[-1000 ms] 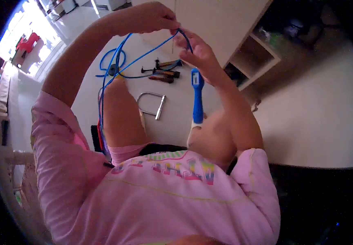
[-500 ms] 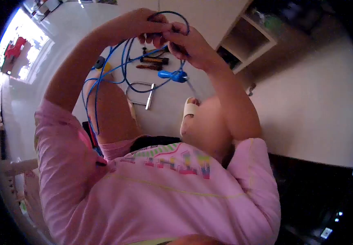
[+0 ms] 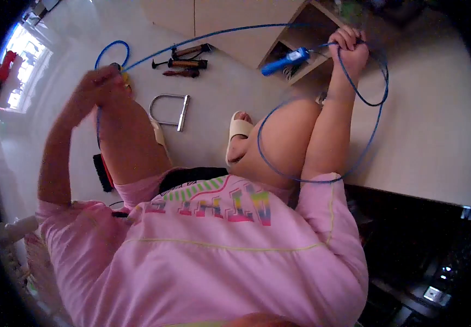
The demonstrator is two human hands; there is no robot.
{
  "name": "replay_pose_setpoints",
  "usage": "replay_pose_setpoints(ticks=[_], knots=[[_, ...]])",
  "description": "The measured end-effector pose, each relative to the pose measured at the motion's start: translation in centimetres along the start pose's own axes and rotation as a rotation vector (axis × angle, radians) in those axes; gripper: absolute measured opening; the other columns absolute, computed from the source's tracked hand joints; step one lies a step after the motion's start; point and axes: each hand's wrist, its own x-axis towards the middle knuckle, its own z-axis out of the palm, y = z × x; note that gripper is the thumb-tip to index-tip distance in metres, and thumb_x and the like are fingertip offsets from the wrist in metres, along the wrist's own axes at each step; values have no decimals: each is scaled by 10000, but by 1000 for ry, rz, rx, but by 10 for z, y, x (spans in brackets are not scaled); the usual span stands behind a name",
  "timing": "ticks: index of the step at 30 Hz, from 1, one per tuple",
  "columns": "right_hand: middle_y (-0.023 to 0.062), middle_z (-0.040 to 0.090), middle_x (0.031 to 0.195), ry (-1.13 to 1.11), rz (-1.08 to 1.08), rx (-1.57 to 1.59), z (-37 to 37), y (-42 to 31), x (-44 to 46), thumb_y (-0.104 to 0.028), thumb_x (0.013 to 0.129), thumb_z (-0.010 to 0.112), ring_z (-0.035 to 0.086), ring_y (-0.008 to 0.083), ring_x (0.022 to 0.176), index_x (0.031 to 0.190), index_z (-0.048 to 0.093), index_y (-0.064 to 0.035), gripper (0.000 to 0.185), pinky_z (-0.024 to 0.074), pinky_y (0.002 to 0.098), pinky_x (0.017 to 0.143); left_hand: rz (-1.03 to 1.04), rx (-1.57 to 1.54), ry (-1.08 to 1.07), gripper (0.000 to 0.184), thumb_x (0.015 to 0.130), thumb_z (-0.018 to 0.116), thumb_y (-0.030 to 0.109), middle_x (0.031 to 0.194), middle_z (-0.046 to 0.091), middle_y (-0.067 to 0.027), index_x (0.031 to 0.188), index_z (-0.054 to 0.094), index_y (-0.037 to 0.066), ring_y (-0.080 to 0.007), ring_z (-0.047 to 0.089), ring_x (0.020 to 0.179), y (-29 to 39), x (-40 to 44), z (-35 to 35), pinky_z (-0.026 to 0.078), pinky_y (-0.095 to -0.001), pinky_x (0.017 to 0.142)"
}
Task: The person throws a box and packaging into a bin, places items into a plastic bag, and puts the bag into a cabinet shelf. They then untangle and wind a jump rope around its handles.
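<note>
My right hand (image 3: 350,48) is raised at the upper right, its fingers closed round a blue cord (image 3: 235,29). Loops of the cord hang beside that wrist and over my right thigh. From the same hand a short length runs to a blue handle (image 3: 285,61) with a small display, in the air left of the fist. The cord also stretches left across the view to my left hand (image 3: 102,86), which is above my left knee. Motion blurs the left fingers, so their grip is unclear. A dark round piece (image 3: 116,66) shows just behind them.
On the floor beyond my feet lie several small tools (image 3: 187,64) and a silver U-shaped lock (image 3: 182,113). A pale cabinet with an open compartment (image 3: 316,24) stands at the upper right. A dark brush-like object (image 3: 104,173) lies beside my left thigh.
My hands were together and have moved far apart, the right to the right, the left down and left. The cord is now stretched between them, and the blue handle has swung up and right.
</note>
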Motion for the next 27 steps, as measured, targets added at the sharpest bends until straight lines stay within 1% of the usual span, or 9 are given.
replay_pose_setpoints(ticks=[3,6,9,12,16,19,21,22,27], knots=[[-25,315,486,85,-119,26,-6,-7,-8,-195,740,445,269,87,358,604,409,-108,166,227,217,364,-236,319,-40,179,812,555,227,627,459,44,826,537,49,3,355,476,36,-5,-27,284,-157,369],[-7,299,461,519,-507,-45,6,-11,-26,-138,733,421,277,92,354,553,361,-128,190,213,210,367,-419,581,-223,113,775,540,165,602,443,33,759,544,53,-20,345,459,31,-10,-71,287,-175,383],[-2,287,446,383,-421,130,-44,-55,-28,-130,718,415,268,104,340,552,357,-121,177,223,226,357,-470,540,-9,111,768,524,155,601,450,25,721,535,55,-34,343,464,-12,-28,-133,282,-191,391],[-3,259,449,291,-251,-56,-33,-31,-18,-129,736,411,254,103,358,564,360,-95,183,227,227,370,-230,574,192,194,835,487,248,599,436,42,755,527,77,-35,327,471,-68,-36,-183,267,-188,395],[-8,264,469,262,-55,-175,-22,7,1,-297,790,419,251,109,386,614,420,-88,273,222,240,394,-56,-161,306,237,869,464,329,571,370,87,815,526,106,-12,294,465,-60,15,-159,227,-153,377],[8,277,475,252,-44,-110,-5,45,9,-259,783,414,279,118,410,606,418,-67,261,247,242,414,62,91,411,247,865,467,247,820,440,6,1025,489,60,-85,395,691,-20,72,-110,321,-206,600],[14,275,481,254,-50,-87,5,69,13,-194,791,410,282,119,424,608,410,-49,234,255,233,427,377,543,316,352,856,466,175,1053,556,-65,1174,447,24,-140,524,892,-17,116,-114,431,-262,780],[16,274,482,272,-47,-74,10,79,14,-198,798,399,282,122,425,609,410,-46,242,256,233,430,751,828,375,338,851,470,166,1026,566,-58,1160,457,27,-132,532,859,-16,137,-92,443,-264,748],[24,281,491,171,107,-19,14,127,25,-212,828,355,297,132,443,621,417,-28,284,275,243,446,336,-246,-198,316,893,378,275,897,592,-83,1037,505,24,-125,559,764,32,176,33,447,-268,716]])
